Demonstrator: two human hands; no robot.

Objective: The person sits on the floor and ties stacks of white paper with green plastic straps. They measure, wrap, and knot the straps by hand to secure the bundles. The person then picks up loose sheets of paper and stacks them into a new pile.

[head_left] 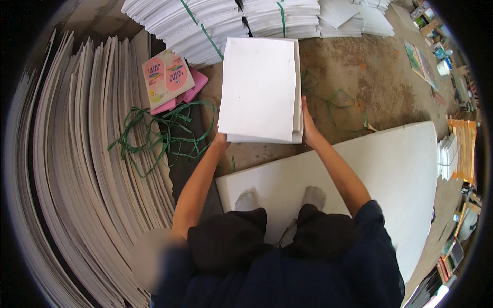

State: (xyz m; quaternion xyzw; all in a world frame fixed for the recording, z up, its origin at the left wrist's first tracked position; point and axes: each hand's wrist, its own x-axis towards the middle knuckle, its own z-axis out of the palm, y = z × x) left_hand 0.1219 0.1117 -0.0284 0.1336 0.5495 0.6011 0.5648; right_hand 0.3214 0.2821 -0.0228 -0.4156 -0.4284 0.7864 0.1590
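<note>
Between my two hands is a stack of white paperboard sheets [259, 90], its top sheet bare and slightly skewed over those beneath. My left hand [222, 139] grips the near left corner, with most of its fingers hidden behind the stack. Along the right edge, my right hand [309, 124] is pressed against the sheets, its fingers pointing away from me and partly hidden. A tangle of green plastic twine [149, 134] lies to the left of my left hand.
Bundles of white sheets [280, 19] tied with green straps stand ahead. Tall upright boards [84, 138] line the left side, beside a printed carton piece [168, 79] on pink material [196, 84]. My feet rest on a large white board [380, 169]. Assorted clutter lines the far right.
</note>
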